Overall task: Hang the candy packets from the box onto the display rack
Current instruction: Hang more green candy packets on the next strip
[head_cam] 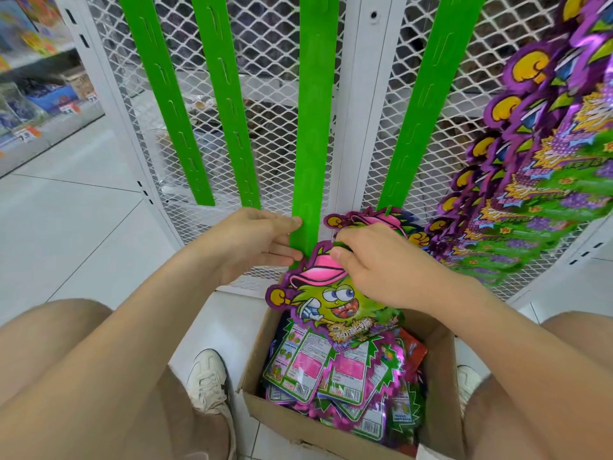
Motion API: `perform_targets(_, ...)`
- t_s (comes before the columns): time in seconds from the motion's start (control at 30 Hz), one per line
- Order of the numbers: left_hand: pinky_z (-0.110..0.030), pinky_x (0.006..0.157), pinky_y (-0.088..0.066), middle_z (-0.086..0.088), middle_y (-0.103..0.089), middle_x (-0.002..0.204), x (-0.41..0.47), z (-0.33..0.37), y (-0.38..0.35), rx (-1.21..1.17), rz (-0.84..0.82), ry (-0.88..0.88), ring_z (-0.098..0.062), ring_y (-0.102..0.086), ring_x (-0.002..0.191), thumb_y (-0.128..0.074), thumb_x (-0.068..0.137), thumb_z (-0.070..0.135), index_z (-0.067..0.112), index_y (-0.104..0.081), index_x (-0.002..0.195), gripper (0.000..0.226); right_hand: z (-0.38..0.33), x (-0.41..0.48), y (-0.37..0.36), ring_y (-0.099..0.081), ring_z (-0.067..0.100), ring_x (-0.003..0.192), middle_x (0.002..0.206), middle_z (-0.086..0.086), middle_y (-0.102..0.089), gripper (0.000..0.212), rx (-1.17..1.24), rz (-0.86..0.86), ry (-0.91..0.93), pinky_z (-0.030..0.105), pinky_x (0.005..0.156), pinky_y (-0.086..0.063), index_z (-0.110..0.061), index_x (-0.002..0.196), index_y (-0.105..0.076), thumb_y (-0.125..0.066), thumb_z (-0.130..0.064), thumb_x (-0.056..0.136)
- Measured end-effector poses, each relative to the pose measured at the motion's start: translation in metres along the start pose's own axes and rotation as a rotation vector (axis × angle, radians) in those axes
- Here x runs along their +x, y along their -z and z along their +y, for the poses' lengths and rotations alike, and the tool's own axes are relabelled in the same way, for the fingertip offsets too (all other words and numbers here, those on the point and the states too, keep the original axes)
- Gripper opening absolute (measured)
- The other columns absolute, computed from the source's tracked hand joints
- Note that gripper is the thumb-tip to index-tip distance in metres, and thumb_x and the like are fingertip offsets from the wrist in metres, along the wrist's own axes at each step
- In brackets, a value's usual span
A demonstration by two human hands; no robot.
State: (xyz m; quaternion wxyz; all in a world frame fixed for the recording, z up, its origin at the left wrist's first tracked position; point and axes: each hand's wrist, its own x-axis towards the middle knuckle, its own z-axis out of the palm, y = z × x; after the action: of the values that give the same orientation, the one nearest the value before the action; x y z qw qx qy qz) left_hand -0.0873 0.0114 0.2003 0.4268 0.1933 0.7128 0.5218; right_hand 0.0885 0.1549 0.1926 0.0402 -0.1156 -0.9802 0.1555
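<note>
A candy packet with a green cartoon face and pink cap hangs at the foot of the middle green hanging strip. My right hand pinches the packet's top edge against the strip. My left hand holds the strip's lower end from the left, fingers mostly straight. A second packet shows behind my right hand, at the bottom of the neighbouring strip. The cardboard box on the floor below holds several more packets, most back side up.
Two bare green strips hang left on the white mesh rack. A strip full of purple-green packets hangs at right. Store shelves stand far left. My knees and white shoes flank the box on white tile floor.
</note>
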Motion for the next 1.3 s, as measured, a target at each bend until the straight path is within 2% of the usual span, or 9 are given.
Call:
perform_targets(0.17,-0.043,0.093,-0.064,-0.023,-0.078,0.107,0.003,-0.001,-0.001,0.062,0.007,0.008,-0.032,-0.08,0.095,-0.077,0.096,0.03,-0.003,-0.073,0.114,0.037,0.0,-0.001,0.0,-0.046,0.021,0.066,0.07,-0.005,-0.048,0.028,0.029,0.065,0.037,0.044,0.064,-0.041,-0.022,0.084,-0.045,-0.043,-0.034,0.11)
perform_targets(0.33,-0.045,0.099,-0.061,-0.013,-0.082,0.101,0.003,-0.005,-0.007,0.146,-0.026,0.0,-0.032,-0.078,0.103,-0.079,0.093,0.041,0.007,-0.082,0.105,0.037,-0.006,0.004,-0.008,-0.053,0.026,0.071,0.071,-0.007,-0.048,0.031,0.046,0.183,-0.023,0.038,0.068,-0.031,-0.022,0.084,-0.048,-0.044,-0.038,0.11)
perform_targets(0.47,-0.037,0.095,-0.06,-0.007,-0.083,0.096,0.002,-0.004,-0.005,0.196,0.009,0.01,-0.026,-0.08,0.097,-0.078,0.092,0.047,0.011,-0.081,0.107,0.039,-0.007,0.009,-0.015,-0.058,0.027,0.069,0.069,-0.003,-0.056,0.033,0.09,0.237,-0.083,0.04,0.067,-0.041,-0.02,0.088,-0.058,-0.047,-0.041,0.11)
perform_targets(0.63,-0.048,0.102,-0.06,-0.01,-0.082,0.102,0.002,-0.005,-0.007,0.181,0.032,-0.003,-0.031,-0.079,0.1,-0.082,0.084,0.047,0.006,-0.079,0.108,0.047,-0.008,0.012,-0.017,-0.048,0.018,0.055,0.058,-0.006,-0.048,0.038,0.068,0.272,-0.102,0.041,0.062,-0.044,-0.021,0.075,-0.054,-0.05,-0.038,0.109)
perform_targets(0.9,-0.046,0.103,-0.058,-0.01,-0.081,0.103,-0.001,-0.003,-0.009,0.21,0.093,-0.05,-0.029,-0.077,0.104,-0.078,0.093,0.045,0.008,-0.079,0.102,0.038,-0.007,0.014,-0.025,-0.043,0.016,0.052,0.053,-0.001,-0.047,0.045,0.088,0.232,-0.128,0.046,0.074,-0.054,-0.02,0.065,-0.052,-0.053,-0.038,0.107)
perform_targets(1.07,-0.044,0.103,-0.058,-0.008,-0.08,0.098,-0.003,-0.006,-0.011,0.227,0.066,-0.07,-0.026,-0.076,0.1,-0.075,0.097,0.042,0.01,-0.08,0.099,0.033,-0.006,0.014,-0.031,-0.046,0.023,0.058,0.059,0.001,-0.047,0.047,0.009,0.153,-0.141,0.044,0.064,-0.05,-0.024,0.064,-0.044,-0.052,-0.045,0.106)
perform_targets(1.17,-0.034,0.085,-0.056,-0.008,-0.074,0.083,-0.002,-0.012,-0.012,0.32,0.078,-0.147,-0.023,-0.063,0.077,-0.069,0.1,0.048,0.009,-0.08,0.085,0.044,-0.002,0.014,-0.034,-0.054,0.03,0.064,0.065,0.004,-0.051,0.049,-0.027,0.104,-0.159,0.042,0.061,-0.048,-0.022,0.065,-0.044,-0.051,-0.048,0.106)
perform_targets(1.23,-0.023,0.056,-0.037,-0.005,-0.052,0.064,-0.002,-0.017,-0.014,0.44,0.096,-0.251,-0.015,-0.041,0.057,-0.061,0.106,0.046,-0.004,-0.067,0.082,0.055,-0.001,0.014,-0.034,-0.057,0.031,0.066,0.068,0.005,-0.053,0.048,-0.032,0.082,-0.169,0.042,0.06,-0.048,-0.023,0.065,-0.044,-0.051,-0.048,0.106)
perform_targets(1.3,-0.024,0.047,-0.023,0.007,-0.034,0.053,-0.001,-0.021,-0.016,0.578,0.13,-0.379,-0.009,-0.027,0.047,-0.055,0.11,0.039,-0.002,-0.052,0.074,0.054,-0.001,0.013,-0.034,-0.061,0.031,0.071,0.074,0.006,-0.058,0.045,-0.059,0.072,-0.181,0.043,0.063,-0.053,-0.024,0.068,-0.046,-0.051,-0.048,0.107)
